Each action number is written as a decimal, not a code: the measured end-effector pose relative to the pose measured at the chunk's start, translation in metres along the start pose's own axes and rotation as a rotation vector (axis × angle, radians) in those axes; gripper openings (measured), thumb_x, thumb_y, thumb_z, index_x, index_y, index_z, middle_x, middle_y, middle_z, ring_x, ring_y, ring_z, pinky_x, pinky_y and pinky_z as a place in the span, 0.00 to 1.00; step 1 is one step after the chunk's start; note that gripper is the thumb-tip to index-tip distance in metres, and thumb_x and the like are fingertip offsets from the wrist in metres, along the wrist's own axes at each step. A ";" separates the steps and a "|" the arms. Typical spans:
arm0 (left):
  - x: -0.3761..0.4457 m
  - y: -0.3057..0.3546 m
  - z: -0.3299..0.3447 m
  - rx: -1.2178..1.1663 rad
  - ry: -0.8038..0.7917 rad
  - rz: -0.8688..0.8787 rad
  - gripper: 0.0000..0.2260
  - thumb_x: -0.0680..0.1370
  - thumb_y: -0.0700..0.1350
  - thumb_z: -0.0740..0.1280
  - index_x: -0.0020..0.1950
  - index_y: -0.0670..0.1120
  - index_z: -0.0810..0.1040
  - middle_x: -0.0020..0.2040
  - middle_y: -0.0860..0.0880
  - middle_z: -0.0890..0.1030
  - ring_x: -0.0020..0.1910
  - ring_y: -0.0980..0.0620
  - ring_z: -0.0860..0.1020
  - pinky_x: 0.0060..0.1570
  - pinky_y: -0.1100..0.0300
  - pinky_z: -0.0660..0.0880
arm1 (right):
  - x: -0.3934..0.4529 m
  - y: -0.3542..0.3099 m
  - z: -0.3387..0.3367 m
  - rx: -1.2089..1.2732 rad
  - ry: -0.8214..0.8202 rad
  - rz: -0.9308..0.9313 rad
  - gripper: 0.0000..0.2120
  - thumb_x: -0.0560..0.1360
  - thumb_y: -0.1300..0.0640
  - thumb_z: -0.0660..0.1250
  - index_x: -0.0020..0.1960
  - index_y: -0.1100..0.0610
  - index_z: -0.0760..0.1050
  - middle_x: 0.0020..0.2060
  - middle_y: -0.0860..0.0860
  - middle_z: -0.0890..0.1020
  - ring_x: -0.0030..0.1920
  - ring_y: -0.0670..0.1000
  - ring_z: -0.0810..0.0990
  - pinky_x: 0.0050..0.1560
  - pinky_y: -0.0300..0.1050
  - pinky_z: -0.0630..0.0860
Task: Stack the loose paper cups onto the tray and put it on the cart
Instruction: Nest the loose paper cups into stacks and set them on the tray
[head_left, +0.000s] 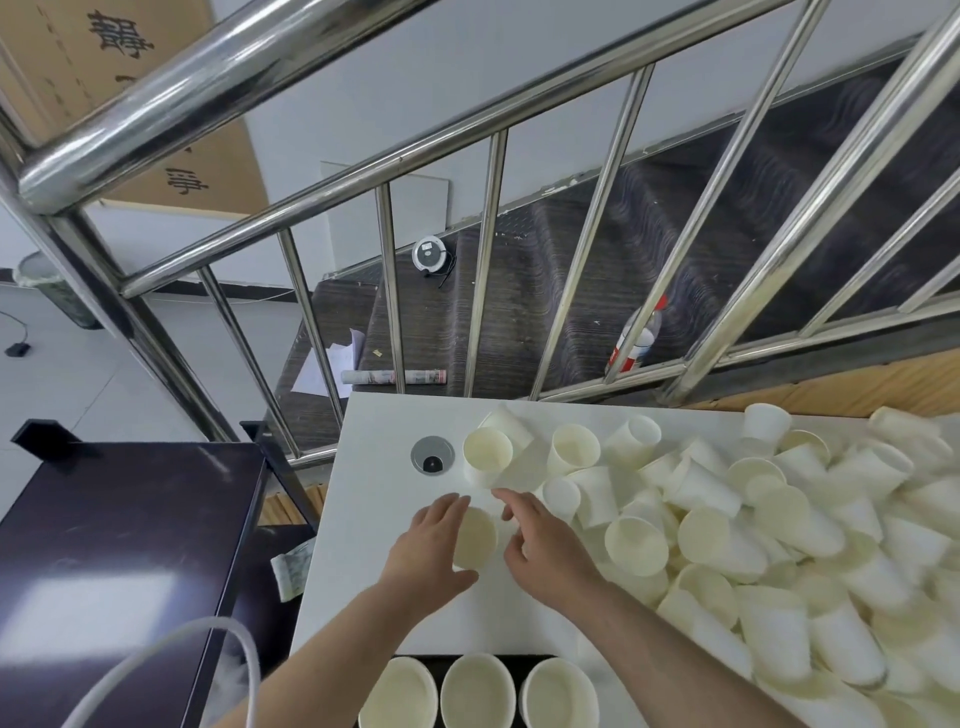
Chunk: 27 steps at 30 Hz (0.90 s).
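On the white table (374, 597) my left hand (428, 540) curls round an upright paper cup (475, 538), thumb below and fingers at its left side. My right hand (545, 545) hovers just right of that cup with its fingers spread and relaxed, holding nothing. Another upright cup (487, 454) stands just beyond the hands. A large heap of loose white paper cups (779, 545) covers the table's right half. At the bottom edge, three cup stacks (478, 691) stand on a dark tray (524, 659), mostly hidden by them.
A dark cart (104, 545) stands left of the table, its top bare. A round cable grommet (431, 456) sits in the table near the far cup. A steel stair railing (488, 260) runs behind the table, with dark steps beyond it.
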<state>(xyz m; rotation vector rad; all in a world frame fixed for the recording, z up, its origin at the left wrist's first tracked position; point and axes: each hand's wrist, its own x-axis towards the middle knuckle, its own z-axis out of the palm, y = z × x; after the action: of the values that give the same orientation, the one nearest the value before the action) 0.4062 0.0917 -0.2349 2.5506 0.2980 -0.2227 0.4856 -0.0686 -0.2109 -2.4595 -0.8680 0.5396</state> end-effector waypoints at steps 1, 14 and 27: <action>0.003 0.002 0.001 0.014 -0.004 0.018 0.39 0.73 0.53 0.70 0.78 0.50 0.53 0.76 0.56 0.56 0.74 0.52 0.58 0.62 0.57 0.71 | 0.002 0.001 -0.002 -0.024 0.032 0.016 0.27 0.78 0.60 0.58 0.75 0.47 0.59 0.60 0.45 0.71 0.47 0.44 0.73 0.51 0.41 0.74; -0.008 -0.032 -0.022 0.038 0.055 -0.217 0.34 0.74 0.51 0.67 0.76 0.52 0.54 0.71 0.51 0.61 0.69 0.49 0.64 0.58 0.56 0.73 | 0.070 -0.006 -0.004 -0.214 -0.114 0.204 0.23 0.79 0.59 0.57 0.74 0.50 0.60 0.63 0.55 0.69 0.59 0.59 0.75 0.54 0.49 0.74; -0.012 -0.024 -0.014 0.047 0.030 -0.151 0.36 0.73 0.51 0.67 0.77 0.53 0.52 0.71 0.51 0.60 0.69 0.49 0.63 0.58 0.56 0.73 | 0.034 0.006 0.000 -0.314 -0.167 0.042 0.12 0.73 0.48 0.69 0.51 0.53 0.71 0.68 0.45 0.66 0.56 0.52 0.76 0.44 0.44 0.69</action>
<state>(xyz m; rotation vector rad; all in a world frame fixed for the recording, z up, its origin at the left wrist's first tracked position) 0.3897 0.1171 -0.2333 2.5821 0.5032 -0.2505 0.5131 -0.0503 -0.2218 -2.7506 -1.0371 0.6758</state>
